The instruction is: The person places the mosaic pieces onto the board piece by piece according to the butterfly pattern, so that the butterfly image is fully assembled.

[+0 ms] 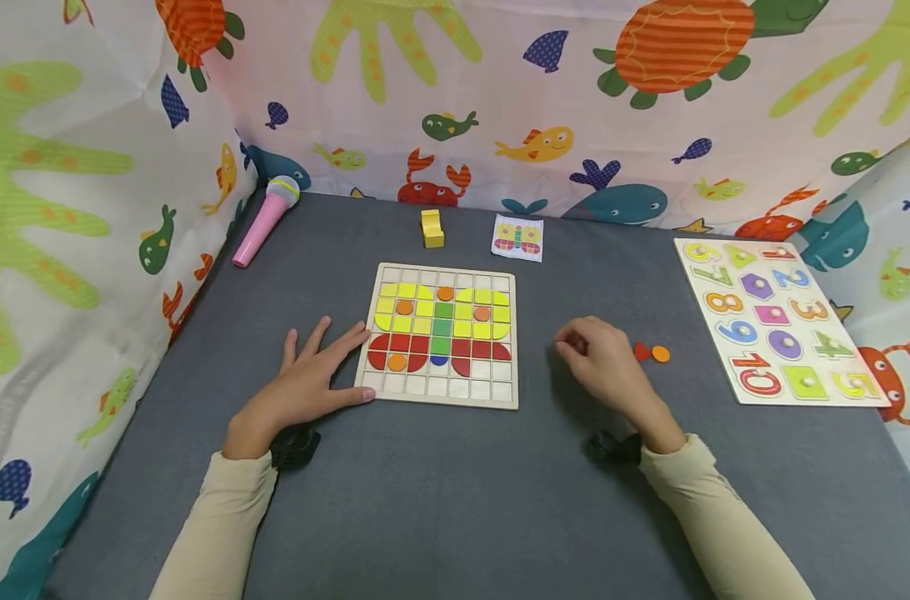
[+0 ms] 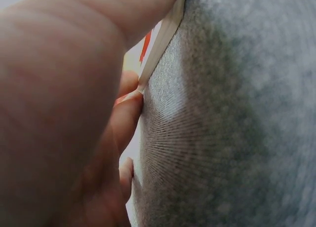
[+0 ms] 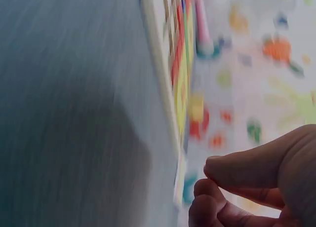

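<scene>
A wooden grid board (image 1: 440, 392) lies on the grey table with yellow, red, green, orange and blue pieces in a butterfly pattern. My left hand (image 1: 305, 387) rests at its left edge with fingers spread, thumb tip on the lower left corner. In the left wrist view, the fingertips touch the board's side (image 2: 163, 44). Right of the board hovers my right hand (image 1: 601, 358), fingers curled and thumb tip against the index finger. No piece shows between these fingertips in the right wrist view. Beside that hand lie a red piece (image 1: 642, 352) and an orange round piece (image 1: 661, 354).
Behind the board are a yellow block (image 1: 432, 229) and a small butterfly picture card (image 1: 517, 238). A pink toy microphone (image 1: 266, 221) lies at the back left. At right is a number puzzle board (image 1: 781, 325). A printed curtain (image 1: 395, 125) borders the table.
</scene>
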`<move>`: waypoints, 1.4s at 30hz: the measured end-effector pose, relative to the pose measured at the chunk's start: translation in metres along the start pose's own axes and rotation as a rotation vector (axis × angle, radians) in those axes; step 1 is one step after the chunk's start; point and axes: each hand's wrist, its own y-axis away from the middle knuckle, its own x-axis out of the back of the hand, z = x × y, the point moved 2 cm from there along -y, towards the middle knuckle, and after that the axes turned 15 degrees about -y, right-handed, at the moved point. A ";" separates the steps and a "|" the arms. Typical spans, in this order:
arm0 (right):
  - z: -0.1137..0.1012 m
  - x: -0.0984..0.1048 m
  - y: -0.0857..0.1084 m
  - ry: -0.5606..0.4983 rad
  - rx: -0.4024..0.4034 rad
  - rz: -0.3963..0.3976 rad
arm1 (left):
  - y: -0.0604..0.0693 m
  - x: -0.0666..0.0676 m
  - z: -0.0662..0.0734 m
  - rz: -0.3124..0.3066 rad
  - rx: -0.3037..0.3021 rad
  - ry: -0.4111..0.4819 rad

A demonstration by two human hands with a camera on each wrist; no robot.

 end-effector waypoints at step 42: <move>-0.024 -0.065 -0.023 -0.253 -0.078 -0.233 | 0.000 -0.003 -0.003 0.009 0.001 -0.016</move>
